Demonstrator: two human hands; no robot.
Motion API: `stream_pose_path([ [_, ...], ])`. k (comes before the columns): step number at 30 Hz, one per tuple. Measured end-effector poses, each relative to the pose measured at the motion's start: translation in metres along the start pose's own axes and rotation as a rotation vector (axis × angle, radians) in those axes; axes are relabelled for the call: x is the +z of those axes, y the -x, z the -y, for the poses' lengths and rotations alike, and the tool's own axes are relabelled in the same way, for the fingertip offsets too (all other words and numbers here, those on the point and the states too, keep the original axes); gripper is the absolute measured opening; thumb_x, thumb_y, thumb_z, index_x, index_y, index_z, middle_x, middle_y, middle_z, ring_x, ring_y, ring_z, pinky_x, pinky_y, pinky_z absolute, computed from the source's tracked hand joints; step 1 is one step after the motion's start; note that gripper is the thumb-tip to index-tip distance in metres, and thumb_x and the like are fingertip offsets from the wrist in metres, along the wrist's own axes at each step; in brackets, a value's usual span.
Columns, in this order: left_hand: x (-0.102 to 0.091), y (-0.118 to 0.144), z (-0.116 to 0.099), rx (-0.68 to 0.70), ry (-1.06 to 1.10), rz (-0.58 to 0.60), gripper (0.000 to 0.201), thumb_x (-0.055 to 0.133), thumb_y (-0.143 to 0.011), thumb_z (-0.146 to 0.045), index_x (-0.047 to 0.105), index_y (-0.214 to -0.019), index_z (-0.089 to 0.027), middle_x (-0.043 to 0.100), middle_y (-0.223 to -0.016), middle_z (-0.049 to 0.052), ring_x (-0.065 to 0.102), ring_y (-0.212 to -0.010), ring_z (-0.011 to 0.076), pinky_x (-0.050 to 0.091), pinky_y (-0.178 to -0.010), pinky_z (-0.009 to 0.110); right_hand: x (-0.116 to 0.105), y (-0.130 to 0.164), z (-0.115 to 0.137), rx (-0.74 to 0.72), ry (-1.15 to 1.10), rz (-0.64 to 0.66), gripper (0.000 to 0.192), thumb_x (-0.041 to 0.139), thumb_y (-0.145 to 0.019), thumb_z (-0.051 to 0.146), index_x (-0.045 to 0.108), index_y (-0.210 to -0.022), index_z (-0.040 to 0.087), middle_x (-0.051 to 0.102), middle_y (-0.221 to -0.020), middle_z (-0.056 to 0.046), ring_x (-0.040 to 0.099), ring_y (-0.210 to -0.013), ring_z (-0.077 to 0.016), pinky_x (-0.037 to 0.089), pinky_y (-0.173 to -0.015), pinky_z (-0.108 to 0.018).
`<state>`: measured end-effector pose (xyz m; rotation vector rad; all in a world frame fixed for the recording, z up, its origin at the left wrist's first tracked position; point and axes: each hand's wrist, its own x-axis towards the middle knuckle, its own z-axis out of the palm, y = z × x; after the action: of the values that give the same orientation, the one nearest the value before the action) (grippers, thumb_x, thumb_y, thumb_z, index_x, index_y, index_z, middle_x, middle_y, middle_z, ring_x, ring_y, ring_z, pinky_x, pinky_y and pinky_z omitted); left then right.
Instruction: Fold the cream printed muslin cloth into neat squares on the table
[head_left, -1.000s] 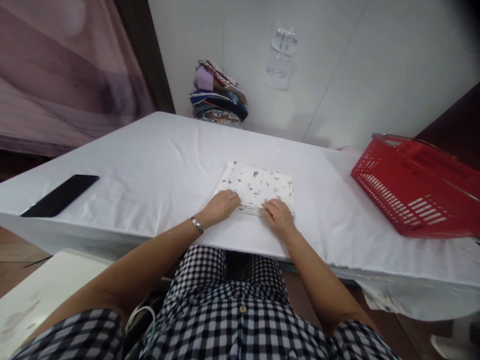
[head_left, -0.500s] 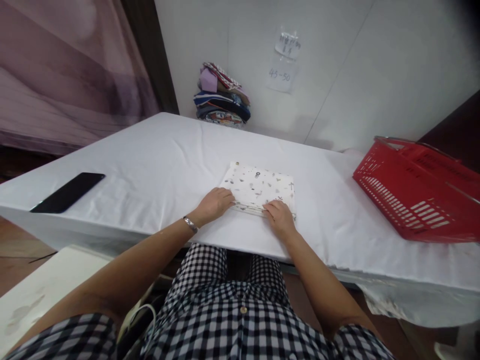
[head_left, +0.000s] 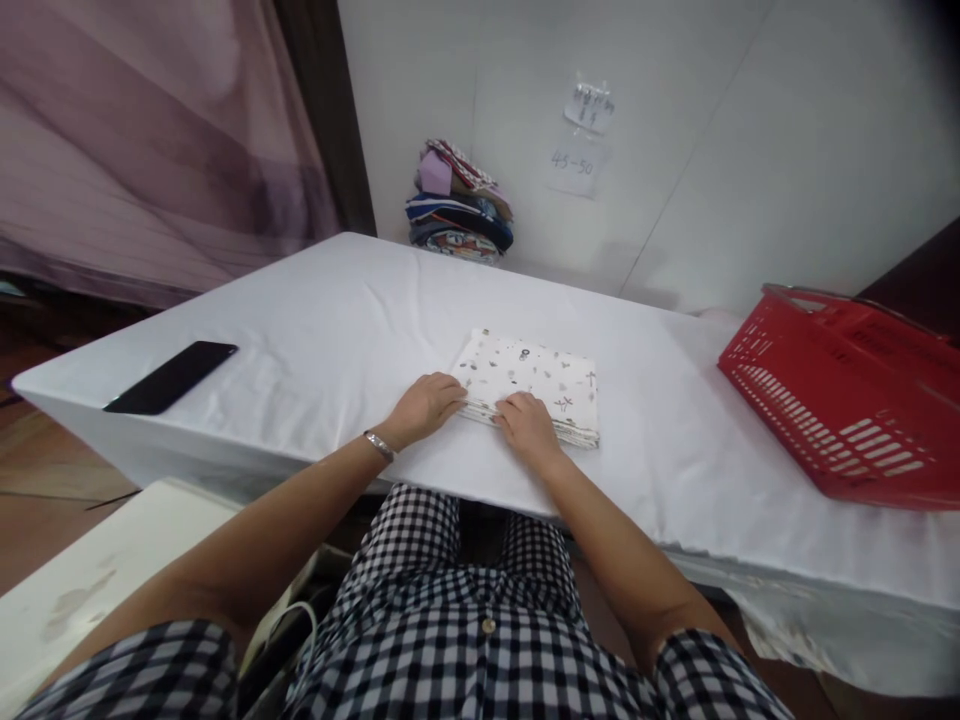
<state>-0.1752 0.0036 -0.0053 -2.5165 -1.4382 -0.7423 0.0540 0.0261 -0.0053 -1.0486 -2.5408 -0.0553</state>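
Note:
A folded white cloth with small printed figures (head_left: 540, 375) lies flat on the white-covered table (head_left: 315, 330), near its front edge. My left hand (head_left: 426, 403) rests at the cloth's near left corner, fingers curled onto the edge. My right hand (head_left: 528, 428) lies on the near edge of the cloth, close beside the left hand, fingers pressing down on the fabric. Neither hand lifts the cloth off the table.
A black phone (head_left: 171, 362) lies at the table's left end. A red plastic basket (head_left: 844, 395) stands on the right. A stack of folded colourful cloths (head_left: 459, 205) sits at the far edge against the wall, under paper notes (head_left: 577, 150).
My right hand has slid left along the cloth's near edge, closer to my left hand. The view has shifted slightly.

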Motion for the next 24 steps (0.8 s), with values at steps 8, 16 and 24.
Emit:
stream_pose_path([
  [8,-0.002,0.008,0.011,-0.171,0.177,0.025,0.020,0.047,-0.088,-0.029,0.062,-0.098,-0.020,0.061,-0.104,0.007,0.054,-0.101,0.0213,0.047,-0.088,0.038,0.005,-0.004,0.005,0.068,-0.027,0.009,0.017,0.050,-0.092,0.028,0.064,-0.093,0.020,0.059,-0.093,-0.006,0.048,-0.092,-0.0215,0.034,-0.075,-0.033],
  [16,-0.019,-0.004,0.000,-0.327,0.258,0.153,0.005,0.053,-0.076,-0.021,0.055,-0.081,-0.020,0.060,-0.089,0.003,0.055,-0.087,0.0193,0.046,-0.079,0.034,0.018,0.001,0.001,0.031,-0.075,-0.086,0.020,0.048,-0.093,0.029,0.064,-0.088,0.018,0.060,-0.090,-0.007,0.048,-0.089,-0.0209,0.034,-0.076,-0.032],
  [24,-0.016,-0.004,0.002,-0.347,0.271,0.134,0.007,0.057,-0.074,-0.019,0.051,-0.076,-0.020,0.056,-0.084,0.002,0.053,-0.080,0.0175,0.044,-0.073,0.031,0.003,-0.016,0.011,0.104,-0.162,0.011,0.021,0.050,-0.091,0.034,0.066,-0.088,0.019,0.060,-0.087,-0.005,0.052,-0.085,-0.0180,0.037,-0.077,-0.029],
])
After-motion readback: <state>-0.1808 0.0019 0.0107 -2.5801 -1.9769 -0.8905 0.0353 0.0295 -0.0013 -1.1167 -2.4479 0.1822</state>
